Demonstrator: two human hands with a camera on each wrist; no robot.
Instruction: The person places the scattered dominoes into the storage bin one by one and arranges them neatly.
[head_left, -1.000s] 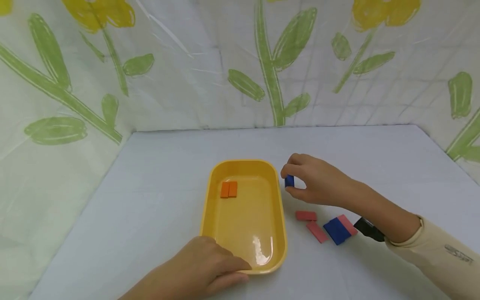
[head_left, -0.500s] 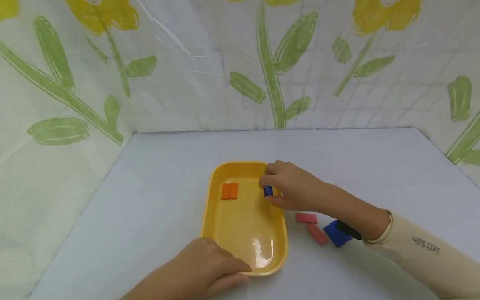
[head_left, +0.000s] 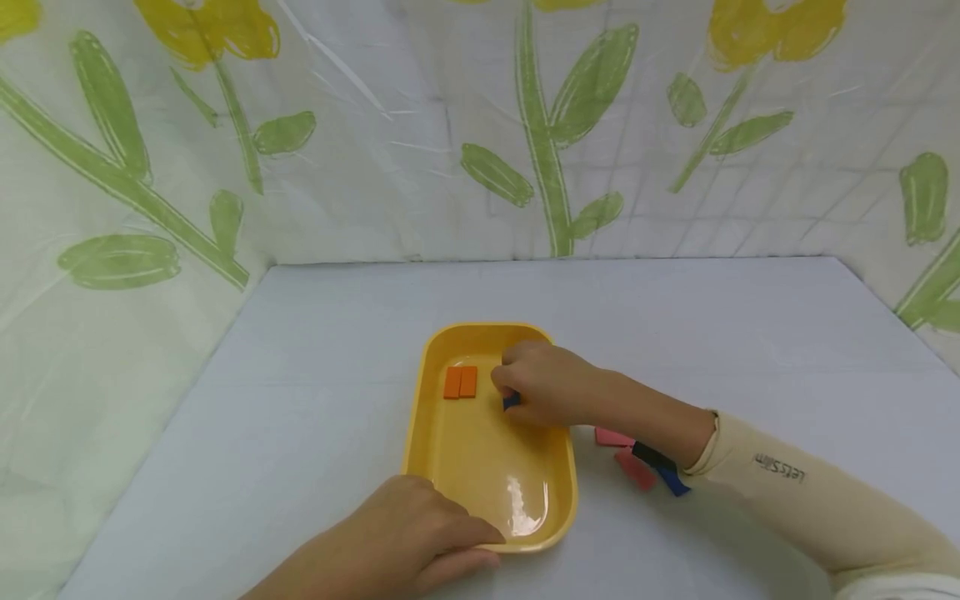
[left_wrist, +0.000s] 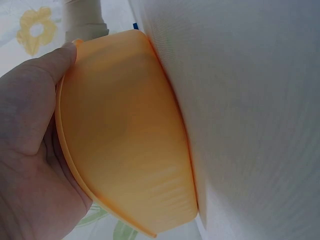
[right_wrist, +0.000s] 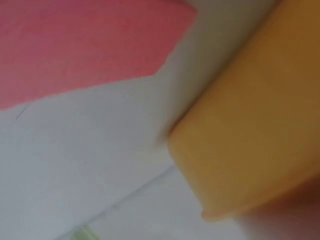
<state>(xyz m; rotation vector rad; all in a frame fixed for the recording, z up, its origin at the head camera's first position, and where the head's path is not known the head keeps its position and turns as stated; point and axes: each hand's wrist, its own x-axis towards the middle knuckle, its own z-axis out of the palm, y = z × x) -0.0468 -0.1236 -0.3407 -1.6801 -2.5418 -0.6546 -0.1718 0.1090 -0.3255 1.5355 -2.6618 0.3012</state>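
A yellow tray (head_left: 480, 475) stands on the table. My left hand (head_left: 405, 533) grips its near-left rim, the thumb outside the wall and the fingers over the edge; the left wrist view shows this hand (left_wrist: 35, 120) against the tray's outer wall (left_wrist: 125, 125). Inside the tray, my right hand (head_left: 551, 383) pinches a small blue block (head_left: 512, 401), mostly hidden by the fingers. To its left, two orange blocks (head_left: 460, 382) lie side by side on the tray floor. The right wrist view does not show what the fingers hold.
Right of the tray lie pink blocks (head_left: 634, 469) and a blue piece (head_left: 673, 481), partly covered by the right forearm and its dark wrist device (head_left: 654, 456). A pink block (right_wrist: 80, 50) looms close in the right wrist view. A flower-patterned curtain (head_left: 360, 183) backs the table.
My right hand has moved left from beside the tray, over its right rim and down inside, carrying the blue block. The left hand stays on the rim.
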